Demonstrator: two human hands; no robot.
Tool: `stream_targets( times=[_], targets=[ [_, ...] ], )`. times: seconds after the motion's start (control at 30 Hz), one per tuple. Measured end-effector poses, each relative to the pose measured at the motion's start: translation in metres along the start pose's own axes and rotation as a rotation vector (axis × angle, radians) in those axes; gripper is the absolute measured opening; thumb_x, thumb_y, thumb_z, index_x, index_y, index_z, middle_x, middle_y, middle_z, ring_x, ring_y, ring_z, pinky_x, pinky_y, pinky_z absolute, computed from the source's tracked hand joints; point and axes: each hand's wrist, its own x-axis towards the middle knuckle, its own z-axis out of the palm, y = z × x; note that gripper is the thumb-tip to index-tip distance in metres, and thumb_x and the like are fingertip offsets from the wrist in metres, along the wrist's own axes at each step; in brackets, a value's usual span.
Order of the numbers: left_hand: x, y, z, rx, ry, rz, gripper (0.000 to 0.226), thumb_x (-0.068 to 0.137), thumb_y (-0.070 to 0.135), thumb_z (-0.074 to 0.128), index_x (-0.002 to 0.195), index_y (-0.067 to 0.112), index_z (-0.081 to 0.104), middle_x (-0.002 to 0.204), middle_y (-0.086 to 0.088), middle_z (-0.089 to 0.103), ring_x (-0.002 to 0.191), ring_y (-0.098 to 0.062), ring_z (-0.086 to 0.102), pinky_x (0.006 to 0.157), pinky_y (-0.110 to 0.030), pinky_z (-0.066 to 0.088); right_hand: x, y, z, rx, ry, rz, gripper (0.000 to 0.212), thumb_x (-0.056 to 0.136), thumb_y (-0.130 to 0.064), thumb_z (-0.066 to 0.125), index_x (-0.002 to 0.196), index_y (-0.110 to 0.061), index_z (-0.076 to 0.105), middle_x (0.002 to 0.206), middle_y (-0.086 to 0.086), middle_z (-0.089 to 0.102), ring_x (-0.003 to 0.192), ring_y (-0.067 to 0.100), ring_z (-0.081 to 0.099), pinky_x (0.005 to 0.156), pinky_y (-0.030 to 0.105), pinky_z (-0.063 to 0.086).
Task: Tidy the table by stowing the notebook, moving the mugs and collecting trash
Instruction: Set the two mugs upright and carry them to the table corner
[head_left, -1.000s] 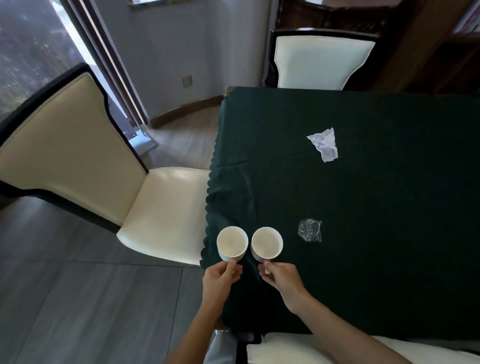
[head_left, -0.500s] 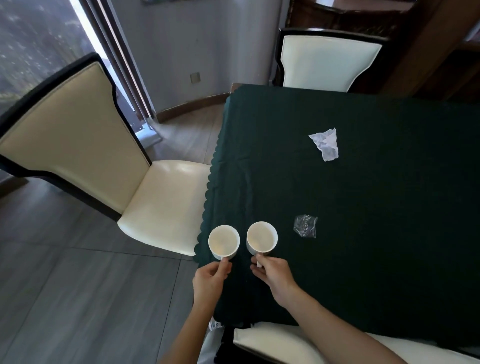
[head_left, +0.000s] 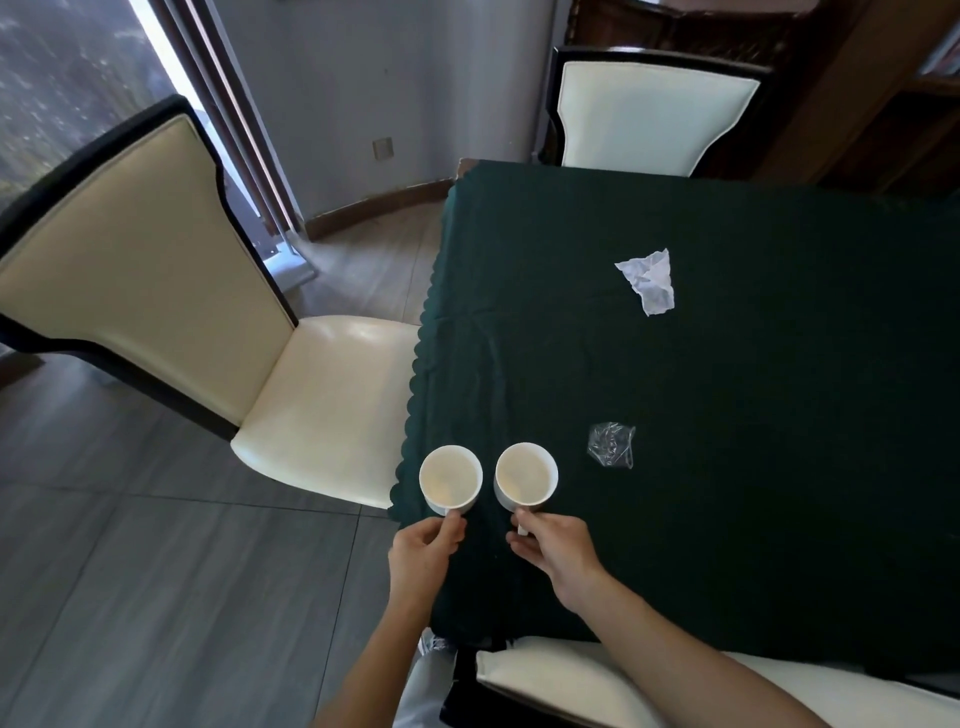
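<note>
My left hand (head_left: 423, 551) pinches the handle of the left mug (head_left: 450, 479); my right hand (head_left: 556, 545) grips the right mug (head_left: 525, 476). Clear plastic (head_left: 611, 445) lies just right of my right hand, crumpled paper (head_left: 649, 278) farther ahead.

The counter (head_left: 727, 395) wears a dark green cloth, matt and faintly creased, with a scalloped hem along its left edge. The two mugs (head_left: 451, 479) (head_left: 526, 475) at the lower centre look like white glazed ceramic, smooth with a soft sheen. Right of them lies a scrap of clear, crinkled plastic film (head_left: 611, 445) that catches glints of light. Further up sits a crumpled white paper (head_left: 649, 279), matt and wrinkled. The chair (head_left: 322, 405) on the left has cream upholstery, smooth and glossy like leather, in a dark lacquered frame. The floor (head_left: 130, 597) is grey, matt planking.
</note>
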Motion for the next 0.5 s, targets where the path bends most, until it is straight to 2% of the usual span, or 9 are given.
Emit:
stream_targets(
  times=[0.1, 0.2, 0.27, 0.33, 0.43, 0.5],
  targets=[
    [0.002, 0.001, -0.005, 0.002, -0.027, -0.003, 0.023, 0.095, 0.036, 0.073, 0.081, 0.021, 0.083, 0.076, 0.002, 0.081, 0.082, -0.017, 0.079, 0.09, -0.046, 0.064, 0.0, -0.001, -0.004, -0.082, 0.025, -0.04, 0.016, 0.091, -0.014, 0.076, 0.095, 0.002, 0.077, 0.095, 0.016, 0.076, 0.084, 0.024, 0.076, 0.073, 0.028, 0.064],
    [0.0, 0.007, -0.013, 0.038, -0.025, 0.002, 0.017, 0.091, 0.039, 0.076, 0.091, 0.023, 0.082, 0.081, 0.005, 0.082, 0.083, -0.014, 0.079, 0.089, -0.045, 0.064, -0.001, -0.004, -0.011, -0.166, 0.023, -0.07, 0.013, 0.089, -0.018, 0.079, 0.093, -0.006, 0.08, 0.097, 0.014, 0.08, 0.088, 0.026, 0.078, 0.076, 0.03, 0.065],
    [-0.003, 0.014, -0.02, 0.089, -0.031, 0.006, 0.017, 0.088, 0.044, 0.078, 0.094, 0.028, 0.079, 0.087, 0.008, 0.082, 0.086, -0.013, 0.078, 0.089, -0.044, 0.064, 0.0, -0.007, -0.019, -0.217, 0.002, -0.072, 0.013, 0.087, -0.019, 0.081, 0.093, -0.008, 0.081, 0.095, 0.012, 0.081, 0.082, 0.023, 0.077, 0.078, 0.032, 0.065],
    [-0.003, 0.019, -0.029, 0.147, -0.019, 0.015, 0.017, 0.088, 0.048, 0.076, 0.091, 0.031, 0.077, 0.085, 0.009, 0.081, 0.085, -0.013, 0.077, 0.089, -0.044, 0.063, 0.002, -0.013, -0.031, -0.284, -0.013, -0.075, 0.01, 0.087, -0.014, 0.08, 0.094, -0.008, 0.08, 0.091, 0.013, 0.079, 0.077, 0.018, 0.073, 0.079, 0.032, 0.065],
    [0.001, 0.036, -0.047, 0.16, 0.114, 0.034, 0.022, 0.092, 0.05, 0.071, 0.091, 0.029, 0.077, 0.077, 0.007, 0.079, 0.084, -0.018, 0.077, 0.085, -0.047, 0.063, 0.009, -0.03, -0.054, -0.398, 0.044, -0.112, 0.012, 0.084, -0.015, 0.082, 0.095, -0.012, 0.077, 0.09, 0.007, 0.078, 0.081, 0.018, 0.073, 0.081, 0.033, 0.064],
    [0.008, 0.06, -0.052, 0.128, 0.233, 0.077, 0.029, 0.097, 0.048, 0.066, 0.099, 0.021, 0.076, 0.085, 0.005, 0.079, 0.088, -0.023, 0.077, 0.086, -0.049, 0.063, 0.019, -0.048, -0.072, -0.527, 0.168, -0.24, 0.016, 0.084, -0.021, 0.081, 0.098, -0.018, 0.076, 0.095, -0.003, 0.076, 0.088, 0.015, 0.072, 0.082, 0.03, 0.06]
  ],
)
